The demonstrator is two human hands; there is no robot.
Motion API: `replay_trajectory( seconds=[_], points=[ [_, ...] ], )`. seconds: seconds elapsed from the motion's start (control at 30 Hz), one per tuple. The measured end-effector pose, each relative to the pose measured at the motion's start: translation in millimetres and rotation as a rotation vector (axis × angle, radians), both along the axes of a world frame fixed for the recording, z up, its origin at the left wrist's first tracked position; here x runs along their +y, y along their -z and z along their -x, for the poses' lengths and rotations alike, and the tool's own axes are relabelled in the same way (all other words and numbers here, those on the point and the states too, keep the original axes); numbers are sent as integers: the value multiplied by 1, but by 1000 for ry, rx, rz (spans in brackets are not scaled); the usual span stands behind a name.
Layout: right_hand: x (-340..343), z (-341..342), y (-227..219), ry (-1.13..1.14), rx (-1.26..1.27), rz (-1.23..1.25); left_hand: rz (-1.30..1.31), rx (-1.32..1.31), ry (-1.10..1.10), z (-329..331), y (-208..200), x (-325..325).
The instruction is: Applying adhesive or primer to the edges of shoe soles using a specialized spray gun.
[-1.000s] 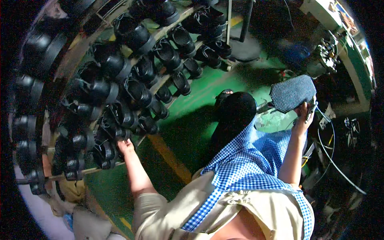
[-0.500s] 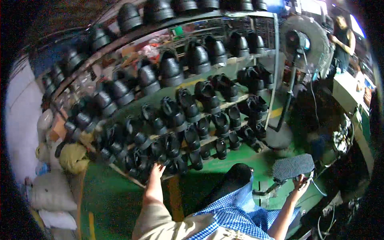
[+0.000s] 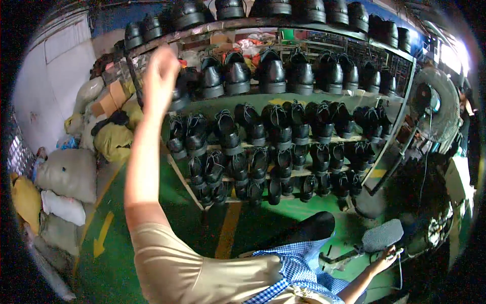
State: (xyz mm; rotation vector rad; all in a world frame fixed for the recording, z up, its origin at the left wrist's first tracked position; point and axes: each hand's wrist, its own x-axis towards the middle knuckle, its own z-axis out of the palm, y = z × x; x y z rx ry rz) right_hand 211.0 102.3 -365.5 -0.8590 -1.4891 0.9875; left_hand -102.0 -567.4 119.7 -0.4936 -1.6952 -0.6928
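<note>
My left arm is stretched forward, with my left hand point(image 3: 163, 71) raised at the left end of a metal shoe rack point(image 3: 243, 25). That hand is smeared by motion, and its fingers cannot be made out. Behind it, partly hidden, is a black shoe point(image 3: 179, 97) on the upper middle tier. At the lower right, my right hand point(image 3: 387, 258) is closed around a small, pale-ended thing with a thin tube hanging from it; its kind is unclear. Just beyond that hand stands a grey textured pad point(image 3: 382, 235) on a dark arm.
Black lace-up shoes fill the rack's several tiers. A large fan point(image 3: 434, 104) stands at its right. To the left lie stuffed sacks point(image 3: 68, 169), a yellow bundle point(image 3: 113, 143) and a cardboard box point(image 3: 110, 100). Yellow lines mark the green floor point(image 3: 121, 213).
My left hand has risen from the lower shoes to the rack's upper left. My view has swung left, shifting the rack and fan rightward. My right hand stays near the pad.
</note>
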Motion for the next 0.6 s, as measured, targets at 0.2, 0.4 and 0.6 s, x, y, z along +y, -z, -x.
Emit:
replay_trajectory(
  seconds=[0.2, 0.4, 0.6],
  points=[
    [-25, 0, -23, -7, 117, 58, -373, -28, -624, 95, -135, -120],
    [-15, -9, -7, 32, 109, -4, -356, -132, -748, 114, -158, -137],
    [25, -15, 5, 57, 177, -52, -150, -198, -434, 80, -178, -158]
  ],
)
